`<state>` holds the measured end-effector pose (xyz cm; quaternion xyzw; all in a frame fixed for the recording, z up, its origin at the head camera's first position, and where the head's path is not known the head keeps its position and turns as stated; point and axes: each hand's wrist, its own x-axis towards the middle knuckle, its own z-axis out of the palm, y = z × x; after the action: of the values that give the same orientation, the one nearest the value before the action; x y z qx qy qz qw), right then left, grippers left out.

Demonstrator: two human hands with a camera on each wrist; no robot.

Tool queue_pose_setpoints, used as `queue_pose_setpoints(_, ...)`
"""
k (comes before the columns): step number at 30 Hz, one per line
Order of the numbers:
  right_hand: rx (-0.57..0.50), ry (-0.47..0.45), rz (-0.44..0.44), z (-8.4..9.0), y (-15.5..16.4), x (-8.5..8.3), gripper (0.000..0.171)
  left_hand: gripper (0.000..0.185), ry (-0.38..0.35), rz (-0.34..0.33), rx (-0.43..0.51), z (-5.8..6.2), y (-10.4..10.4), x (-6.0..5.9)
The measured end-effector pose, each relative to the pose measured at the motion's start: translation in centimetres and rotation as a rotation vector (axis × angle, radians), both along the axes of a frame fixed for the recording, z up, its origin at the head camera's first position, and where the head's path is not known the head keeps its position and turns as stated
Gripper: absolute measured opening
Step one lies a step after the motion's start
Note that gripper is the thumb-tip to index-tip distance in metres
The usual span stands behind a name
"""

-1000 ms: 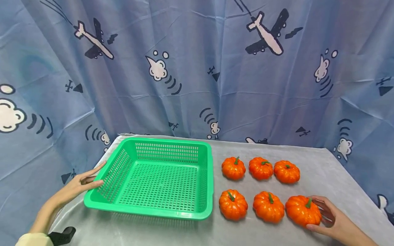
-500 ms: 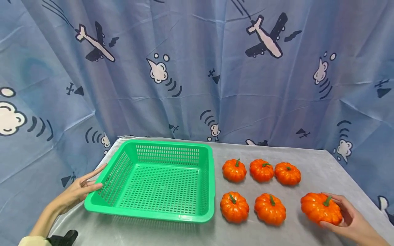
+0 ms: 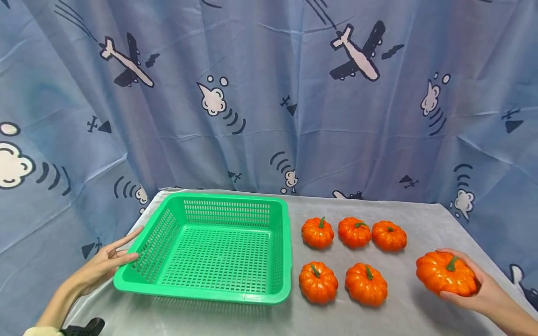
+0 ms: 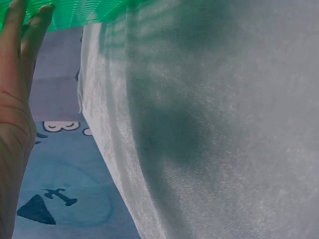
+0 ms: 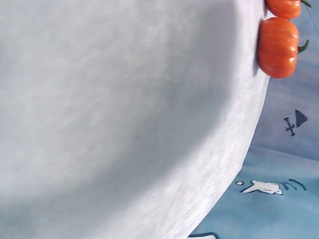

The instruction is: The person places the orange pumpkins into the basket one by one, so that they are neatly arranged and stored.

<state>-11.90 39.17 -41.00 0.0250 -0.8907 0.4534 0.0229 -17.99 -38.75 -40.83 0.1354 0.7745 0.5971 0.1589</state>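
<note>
At the right of the head view my right hand [image 3: 483, 284] grips a small orange pumpkin [image 3: 445, 274] with a green stem, fingers behind it and thumb in front. The pumpkin is above the table, its shadow below it. My left hand [image 3: 98, 268] rests at the left rim of a green plastic basket [image 3: 202, 297], its fingers fairly straight against the side. In the left wrist view, fingers of the left hand [image 4: 17, 64] lie against the basket's perforated wall [image 4: 75, 12]. The right hand and its pumpkin are outside the right wrist view.
Between basket and right hand sit several more pumpkins: a front pair, including one pumpkin [image 3: 366, 285], and a back row, including another pumpkin [image 3: 389, 236]. A pale cloth covers the table [image 3: 328, 322]. Behind hangs a blue curtain [image 3: 260, 154] printed with airplanes.
My right hand has taken the front right pumpkin, lifted it off the table and moved it slightly right and away. The left hand stays at the basket rim.
</note>
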Motion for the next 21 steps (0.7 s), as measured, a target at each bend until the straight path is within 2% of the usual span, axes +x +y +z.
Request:
queue_pose_setpoints(5, -0.048, -0.032, 0.049, 0.8, -0.5, -0.6, 0.067, 0.067, -0.015, 0.011, 0.016, -0.2, -0.1, 0.0)
queue_pose_setpoints(10, -0.07, 0.007, 0.083, 1.9, -1.2, -0.8, 0.071, 0.066, -0.03, -0.017, 0.097, -0.3, -0.2, -0.1)
queue_pose_setpoints(14, -0.207, 0.02, 0.144, 2.3, -1.5, -1.4, 0.068, 0.065, -0.032, -0.047, 0.161, -0.4, -0.3, -0.1)
queue_pose_setpoints(21, -0.353, -0.059, 0.22, 3.3, -2.1, -2.1, 0.064, 0.064, -0.04, -0.086, 0.208, -0.4, -0.4, -0.1)
